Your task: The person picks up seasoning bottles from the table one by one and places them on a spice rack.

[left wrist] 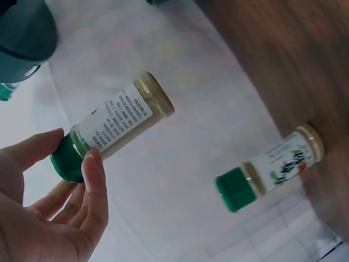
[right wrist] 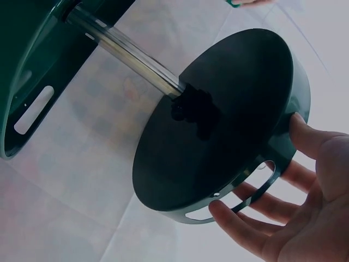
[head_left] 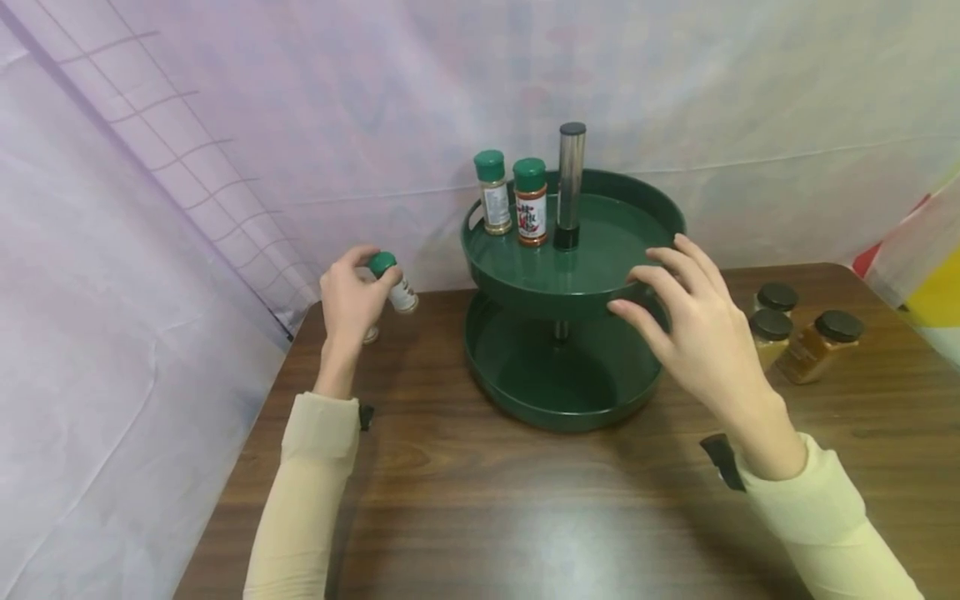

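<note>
My left hand (head_left: 351,293) pinches a bottle (left wrist: 115,121) — free room separates it from the upper tray (head_left: 542,290), whose edge my loosely spread right hand (head_left: 693,325) touches. Another bottle (left wrist: 279,166) — mostly hidden from head view.

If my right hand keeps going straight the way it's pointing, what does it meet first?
Your right hand would most likely meet the upper tray at its rim; they look close, perhaps touching, but depth is unclear.
</note>
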### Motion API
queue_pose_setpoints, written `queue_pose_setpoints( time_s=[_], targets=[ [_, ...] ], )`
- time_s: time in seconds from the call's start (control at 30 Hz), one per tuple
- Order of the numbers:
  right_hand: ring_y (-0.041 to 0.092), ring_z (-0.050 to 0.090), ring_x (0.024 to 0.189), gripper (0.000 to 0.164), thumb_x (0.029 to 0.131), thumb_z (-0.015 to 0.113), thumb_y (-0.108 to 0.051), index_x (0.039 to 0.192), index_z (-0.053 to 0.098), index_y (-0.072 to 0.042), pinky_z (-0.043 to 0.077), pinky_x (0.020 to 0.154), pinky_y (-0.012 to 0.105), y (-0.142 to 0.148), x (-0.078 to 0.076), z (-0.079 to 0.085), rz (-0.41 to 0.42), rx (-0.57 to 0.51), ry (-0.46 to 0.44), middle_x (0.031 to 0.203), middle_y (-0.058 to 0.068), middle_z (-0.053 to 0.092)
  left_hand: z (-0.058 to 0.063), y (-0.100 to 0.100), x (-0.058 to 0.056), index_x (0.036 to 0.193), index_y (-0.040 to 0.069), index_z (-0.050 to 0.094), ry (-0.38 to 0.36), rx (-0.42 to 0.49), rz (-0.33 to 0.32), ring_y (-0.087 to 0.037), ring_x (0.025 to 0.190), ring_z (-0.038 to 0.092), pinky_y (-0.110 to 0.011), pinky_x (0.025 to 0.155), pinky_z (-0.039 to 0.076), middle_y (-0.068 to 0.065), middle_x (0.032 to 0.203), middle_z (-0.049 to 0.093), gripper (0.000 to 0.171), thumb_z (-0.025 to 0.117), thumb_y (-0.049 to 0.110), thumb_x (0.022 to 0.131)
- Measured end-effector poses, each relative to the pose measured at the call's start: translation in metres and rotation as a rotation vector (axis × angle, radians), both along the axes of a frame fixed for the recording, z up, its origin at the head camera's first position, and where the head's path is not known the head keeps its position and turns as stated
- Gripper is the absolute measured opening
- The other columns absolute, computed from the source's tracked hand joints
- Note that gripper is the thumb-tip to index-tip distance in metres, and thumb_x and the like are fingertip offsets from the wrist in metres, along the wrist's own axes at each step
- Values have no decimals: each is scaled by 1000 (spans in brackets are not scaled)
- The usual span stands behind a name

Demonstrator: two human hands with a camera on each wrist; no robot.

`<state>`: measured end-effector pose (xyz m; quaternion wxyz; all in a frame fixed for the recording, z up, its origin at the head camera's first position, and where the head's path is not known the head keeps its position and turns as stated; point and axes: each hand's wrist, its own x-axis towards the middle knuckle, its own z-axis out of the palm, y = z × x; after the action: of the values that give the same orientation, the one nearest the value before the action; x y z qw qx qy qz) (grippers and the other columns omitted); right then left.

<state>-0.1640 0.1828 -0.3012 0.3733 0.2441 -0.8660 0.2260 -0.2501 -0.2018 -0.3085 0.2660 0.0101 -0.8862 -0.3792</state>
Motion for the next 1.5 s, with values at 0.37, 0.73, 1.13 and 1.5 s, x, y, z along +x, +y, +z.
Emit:
queue_pose_setpoints(
  time_s=[0.37,0.73,1.13,1.5],
  targets=[
    [40,38,142,37,82,85,-21,111,70,-4,42,103,62,-2,0,-1,-16,-10,-1,132,22,60,28,13,13,121,7,72,137,18,-27,-9,55,58,-17,49,41,-10,105,73,37,72,25,88],
    [39,38,143,38,82,85,-20,112,70,-3,46,95,66,-4,1,-2,-14,-17,16,132,22,59,54,23,19,120,6,73,253,23,-56,-11,58,59,-18,53,43,-10,104,72,35,72,23,89],
    [38,38,143,39,82,85,-20,113,70,-1,47,95,65,-5,2,-1,-15,-21,17,132,23,59,83,36,24,118,5,73,351,16,-94,-7,58,56,-19,57,43,-7,101,72,33,73,19,89],
    [38,38,143,40,82,85,-20,114,70,-2,46,96,65,-4,1,-2,-6,-25,25,132,23,60,106,60,33,121,3,72,429,-16,-156,-9,62,57,-19,59,44,-9,105,71,35,74,20,90]
  ],
)
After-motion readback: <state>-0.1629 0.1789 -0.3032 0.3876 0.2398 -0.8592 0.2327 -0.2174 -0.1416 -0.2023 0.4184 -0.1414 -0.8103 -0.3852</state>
